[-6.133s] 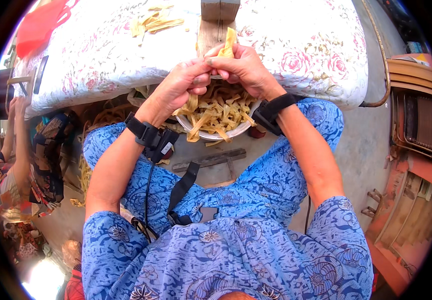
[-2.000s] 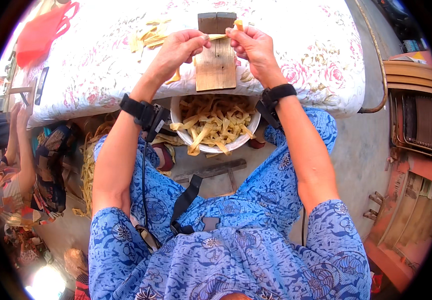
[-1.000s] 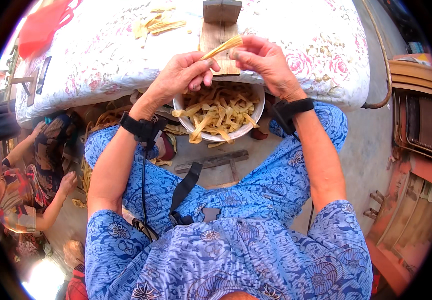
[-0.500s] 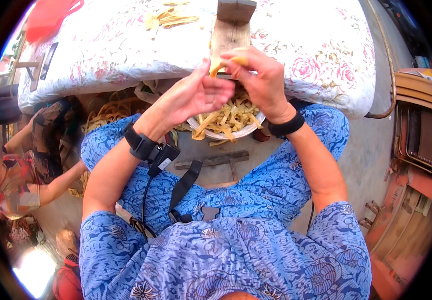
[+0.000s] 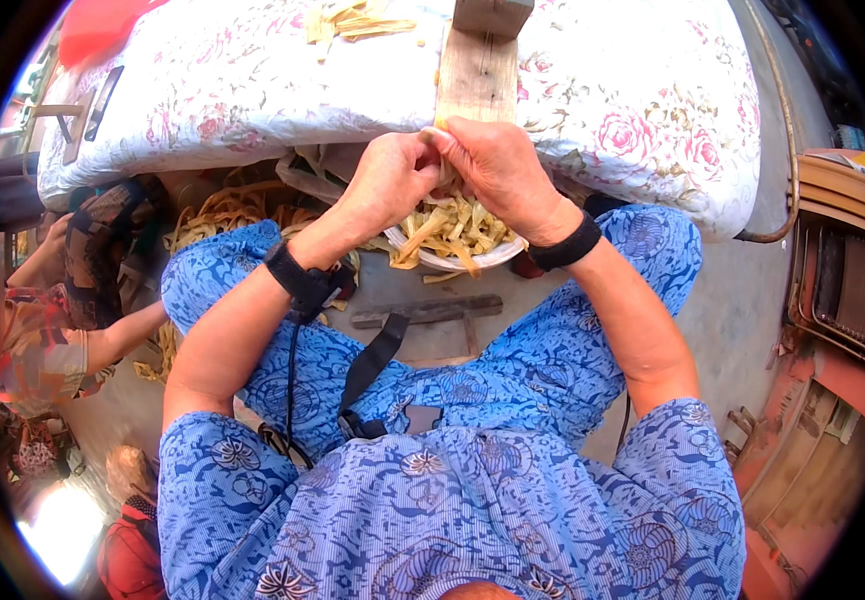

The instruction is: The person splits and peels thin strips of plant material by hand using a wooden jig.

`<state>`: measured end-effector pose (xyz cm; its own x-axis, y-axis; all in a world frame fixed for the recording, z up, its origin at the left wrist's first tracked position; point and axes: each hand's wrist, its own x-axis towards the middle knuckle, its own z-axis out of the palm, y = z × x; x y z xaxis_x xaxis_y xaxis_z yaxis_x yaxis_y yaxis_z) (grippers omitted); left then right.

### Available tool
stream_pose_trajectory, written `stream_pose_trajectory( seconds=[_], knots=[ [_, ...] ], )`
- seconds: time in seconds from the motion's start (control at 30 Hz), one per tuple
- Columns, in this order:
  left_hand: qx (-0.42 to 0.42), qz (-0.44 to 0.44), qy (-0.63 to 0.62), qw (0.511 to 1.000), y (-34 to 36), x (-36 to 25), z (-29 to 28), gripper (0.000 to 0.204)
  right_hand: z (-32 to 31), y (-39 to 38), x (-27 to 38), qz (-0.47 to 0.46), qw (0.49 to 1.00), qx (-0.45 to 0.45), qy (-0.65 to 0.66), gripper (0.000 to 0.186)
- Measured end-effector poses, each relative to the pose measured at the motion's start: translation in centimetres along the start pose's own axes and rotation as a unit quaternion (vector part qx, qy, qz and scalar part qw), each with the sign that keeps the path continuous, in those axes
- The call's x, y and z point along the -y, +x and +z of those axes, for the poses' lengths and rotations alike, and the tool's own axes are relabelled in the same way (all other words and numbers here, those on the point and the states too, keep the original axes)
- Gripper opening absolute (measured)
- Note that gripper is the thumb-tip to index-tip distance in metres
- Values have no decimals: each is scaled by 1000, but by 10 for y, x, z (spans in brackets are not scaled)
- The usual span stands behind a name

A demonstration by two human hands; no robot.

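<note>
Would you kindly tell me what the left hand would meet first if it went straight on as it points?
The left hand would most likely meet the right hand, just beside it; whether they already touch is unclear.

A yellowish strip [image 5: 441, 124], mostly hidden, is pinched above heaped, twisted yellow strips [image 5: 459, 229].
</note>
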<state>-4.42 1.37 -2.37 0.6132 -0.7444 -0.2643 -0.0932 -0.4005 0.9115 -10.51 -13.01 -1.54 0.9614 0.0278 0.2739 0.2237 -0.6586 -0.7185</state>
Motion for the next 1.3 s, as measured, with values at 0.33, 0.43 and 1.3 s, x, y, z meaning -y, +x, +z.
stream_pose_trajectory(
  seconds=[0.33, 0.43, 1.3],
  knots=[
    [-230, 169, 182, 941, -3, -10, 3, 25, -4, 3, 2, 102, 982, -30, 157, 27],
    [-222, 186, 121, 949, -3, -23, 1, 28, 0, 2, -9, 88, 981, -35, 171, 30],
    [-64, 30, -237, 969, 18, -12, -23, 12, -14, 3, -3, 194, 933, -5, 302, 17]
  ],
)
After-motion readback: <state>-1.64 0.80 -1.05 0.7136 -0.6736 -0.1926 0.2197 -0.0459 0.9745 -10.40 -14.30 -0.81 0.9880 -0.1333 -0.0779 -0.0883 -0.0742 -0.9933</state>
